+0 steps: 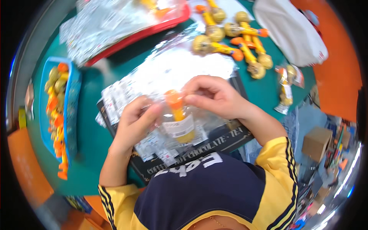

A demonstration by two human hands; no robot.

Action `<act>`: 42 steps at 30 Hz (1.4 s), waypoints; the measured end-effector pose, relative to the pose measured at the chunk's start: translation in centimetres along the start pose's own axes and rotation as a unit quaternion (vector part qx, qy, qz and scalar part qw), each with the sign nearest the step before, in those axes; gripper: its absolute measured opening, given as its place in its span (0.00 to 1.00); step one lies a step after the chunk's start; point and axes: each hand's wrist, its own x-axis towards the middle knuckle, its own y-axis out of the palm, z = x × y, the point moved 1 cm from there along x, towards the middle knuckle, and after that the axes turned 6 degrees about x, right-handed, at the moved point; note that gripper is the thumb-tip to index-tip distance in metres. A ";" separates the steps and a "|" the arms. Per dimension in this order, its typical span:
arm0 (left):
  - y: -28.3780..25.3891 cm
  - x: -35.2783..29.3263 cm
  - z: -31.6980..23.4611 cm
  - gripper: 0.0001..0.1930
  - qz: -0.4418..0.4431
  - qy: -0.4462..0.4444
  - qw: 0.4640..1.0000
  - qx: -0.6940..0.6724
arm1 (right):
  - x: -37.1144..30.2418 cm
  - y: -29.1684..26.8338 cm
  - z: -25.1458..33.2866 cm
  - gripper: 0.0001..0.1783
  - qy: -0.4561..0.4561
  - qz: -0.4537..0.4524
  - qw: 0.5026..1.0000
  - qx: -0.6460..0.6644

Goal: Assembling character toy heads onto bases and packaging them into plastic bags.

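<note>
Between my hands, a clear plastic bag (167, 117) with a white printed label stands over the black board (226, 142). Inside it is a yellow stick-shaped toy (178, 114) with an orange flared end up; its lower end is partly hidden behind the label. My left hand (134, 120) pinches the bag's left side near the top. On the other side, my right hand (216, 97) has thumb and fingers closed at the bag's upper right edge, beside the orange end. Beneath both hands lie several flat printed clear bags (122, 94), partly washed out by glare.
A blue basket (73, 115) at the left holds several similar toys. At the back left, a red tray (115, 46) bears more flat bags. Several loose gold-headed toys (249, 57) lie back right, near a white cloth (287, 34) and bagged toys (284, 88).
</note>
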 end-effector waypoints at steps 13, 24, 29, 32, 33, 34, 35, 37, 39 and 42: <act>4.2 -0.2 0.2 0.32 0.120 0.270 0.731 0.614 | -15.0 -12.9 6.6 0.08 0.065 -0.377 0.863 -0.331; 2.6 -1.5 -1.3 0.22 0.039 0.248 0.686 0.683 | -6.2 -3.7 5.9 0.09 -0.102 -0.325 0.756 -0.559; 2.9 -1.3 -0.6 0.18 0.051 0.268 0.669 0.691 | -2.0 -4.1 3.6 0.14 -0.140 -0.248 0.719 -0.634; 4.0 -0.7 0.0 0.18 0.044 0.336 0.704 0.624 | -0.5 -4.7 3.1 0.13 -0.136 -0.273 0.651 -0.695; 4.2 -0.5 0.3 0.18 0.038 0.330 0.712 0.619 | -0.3 -5.1 3.0 0.13 -0.136 -0.272 0.651 -0.695; 4.2 -0.3 0.5 0.18 0.032 0.324 0.719 0.614 | -0.1 -5.6 3.0 0.12 -0.091 -0.272 0.632 -0.720; 4.1 -0.1 0.5 0.18 0.033 0.324 0.719 0.613 | -0.1 -6.1 3.0 0.12 -0.045 -0.271 0.610 -0.743; 3.5 0.2 0.6 0.19 0.049 0.327 0.707 0.625 | -0.2 -6.3 3.3 0.12 -0.041 -0.266 0.608 -0.747; 2.7 0.2 0.8 0.19 0.052 0.320 0.712 0.622 | -0.8 -5.9 3.6 0.14 -0.080 -0.241 0.643 -0.722; 2.4 0.3 0.9 0.20 0.057 0.311 0.720 0.618 | -2.0 -2.9 4.6 0.17 -0.086 -0.224 0.880 -0.411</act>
